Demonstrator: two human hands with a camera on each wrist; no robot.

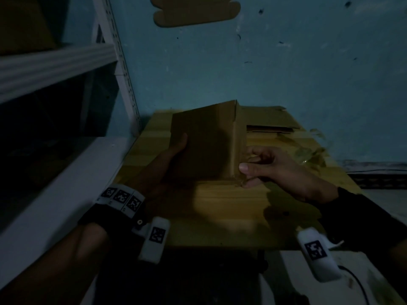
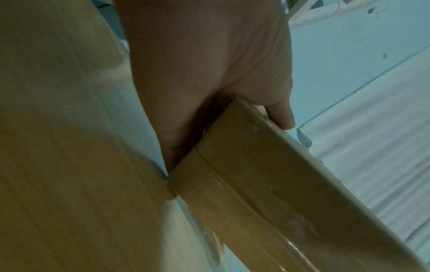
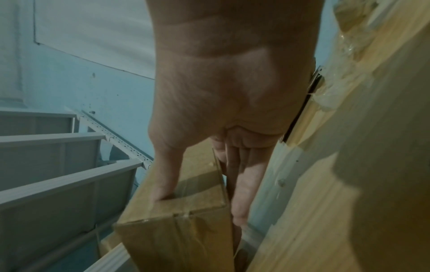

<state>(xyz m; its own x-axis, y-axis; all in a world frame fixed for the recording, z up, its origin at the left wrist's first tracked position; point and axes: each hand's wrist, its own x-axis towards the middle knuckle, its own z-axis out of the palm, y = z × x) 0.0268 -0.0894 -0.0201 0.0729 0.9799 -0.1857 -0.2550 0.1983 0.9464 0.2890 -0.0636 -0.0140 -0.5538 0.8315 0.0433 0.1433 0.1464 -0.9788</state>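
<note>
A brown cardboard box point(image 1: 204, 142) stands tilted on the wooden table point(image 1: 231, 208), sealed with clear tape along its seam. My left hand point(image 1: 179, 146) grips its left side, thumb on the near face and fingers hidden behind. My right hand point(image 1: 251, 166) pinches the lower right corner, thumb on the near face, fingers along the right side. In the left wrist view the left hand point(image 2: 209, 73) wraps the box point(image 2: 267, 184) edge. In the right wrist view the right hand point(image 3: 228, 92) holds the box point(image 3: 186, 220) corner between thumb and straight fingers.
Flattened cardboard point(image 1: 271, 119) lies at the table's back, with crumpled clear plastic point(image 1: 312, 148) at the right edge. A white metal shelf rack point(image 1: 55, 62) stands close on the left. A blue wall is behind, with a cardboard piece point(image 1: 193, 12) up on it.
</note>
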